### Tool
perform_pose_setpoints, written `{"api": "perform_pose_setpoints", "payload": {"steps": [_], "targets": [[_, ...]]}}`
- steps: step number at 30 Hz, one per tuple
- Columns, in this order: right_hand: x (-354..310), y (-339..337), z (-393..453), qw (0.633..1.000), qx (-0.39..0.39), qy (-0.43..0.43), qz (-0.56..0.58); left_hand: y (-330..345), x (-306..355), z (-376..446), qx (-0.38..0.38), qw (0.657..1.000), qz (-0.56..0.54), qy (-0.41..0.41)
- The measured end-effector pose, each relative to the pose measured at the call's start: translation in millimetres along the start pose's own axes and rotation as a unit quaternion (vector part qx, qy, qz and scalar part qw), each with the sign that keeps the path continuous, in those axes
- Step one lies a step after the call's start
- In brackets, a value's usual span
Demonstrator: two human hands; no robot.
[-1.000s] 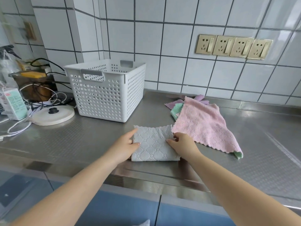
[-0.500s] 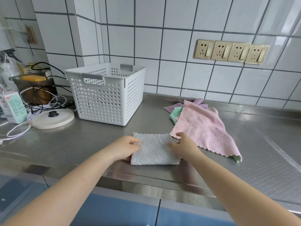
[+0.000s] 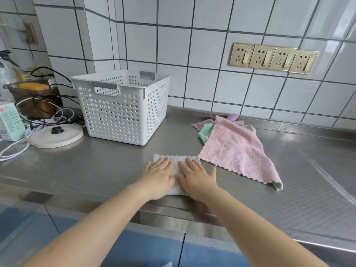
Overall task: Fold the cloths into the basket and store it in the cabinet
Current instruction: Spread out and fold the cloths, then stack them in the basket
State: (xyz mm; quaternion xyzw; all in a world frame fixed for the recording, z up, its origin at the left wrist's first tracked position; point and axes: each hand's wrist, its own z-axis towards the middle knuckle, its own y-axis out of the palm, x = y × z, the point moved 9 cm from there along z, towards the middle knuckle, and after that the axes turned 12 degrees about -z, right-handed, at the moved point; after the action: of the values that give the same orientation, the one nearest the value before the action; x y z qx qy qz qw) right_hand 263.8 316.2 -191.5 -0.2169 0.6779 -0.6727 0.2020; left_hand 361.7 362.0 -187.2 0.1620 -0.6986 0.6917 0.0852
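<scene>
A folded grey cloth point(image 3: 176, 166) lies on the steel counter point(image 3: 96, 170) near its front edge. My left hand point(image 3: 159, 175) presses flat on the cloth's left half, fingers straight. On the right half my right hand point(image 3: 197, 177) lies flat too, thumb spread toward the pink cloth. The pink cloth point(image 3: 235, 149) is spread out just to the right, over a green cloth point(image 3: 205, 131) and a purple cloth point(image 3: 234, 118). A white perforated basket point(image 3: 123, 110) stands upright behind and to the left.
Left of the basket lie a round white base point(image 3: 55, 134), tangled cables point(image 3: 44, 116) and a carton point(image 3: 10, 122). Gold wall sockets point(image 3: 273, 58) sit on the tiled wall. Blue cabinet fronts point(image 3: 154, 247) run below the counter edge.
Both hands moved from the grey cloth's side edges onto its top and now press it flat. The camera has tilted slightly down.
</scene>
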Motion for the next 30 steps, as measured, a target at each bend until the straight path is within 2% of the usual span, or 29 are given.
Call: {"api": "perform_pose_setpoints", "payload": {"steps": [7, 12, 16, 18, 22, 26, 30], "targets": [[13, 1, -4, 0.999, -0.020, 0.026, 0.019, -1, -1, 2, 0.005, 1.000, -0.024, -0.002], [44, -15, -20, 0.996, 0.019, 0.080, 0.034, -15, -32, -11, 0.067, 0.993, -0.046, -0.089], [40, -19, -30, 0.995, 0.009, 0.054, 0.078, -14, -31, -13, 0.065, 0.991, -0.084, -0.085], [33, -23, -31, 0.991, 0.013, 0.038, 0.125, -19, -25, -12, 0.077, 0.984, -0.140, -0.073], [33, -36, -30, 0.964, 0.050, 0.052, 0.255, -34, -21, -15, 0.132, 0.954, -0.265, -0.051], [30, -38, -30, 0.912, 0.078, 0.085, 0.394, -48, -35, -19, 0.174, 0.925, -0.335, -0.046], [3, -30, -17, 0.879, 0.057, 0.078, 0.467, -66, -69, -27, 0.200, 0.901, -0.378, -0.064]]}}
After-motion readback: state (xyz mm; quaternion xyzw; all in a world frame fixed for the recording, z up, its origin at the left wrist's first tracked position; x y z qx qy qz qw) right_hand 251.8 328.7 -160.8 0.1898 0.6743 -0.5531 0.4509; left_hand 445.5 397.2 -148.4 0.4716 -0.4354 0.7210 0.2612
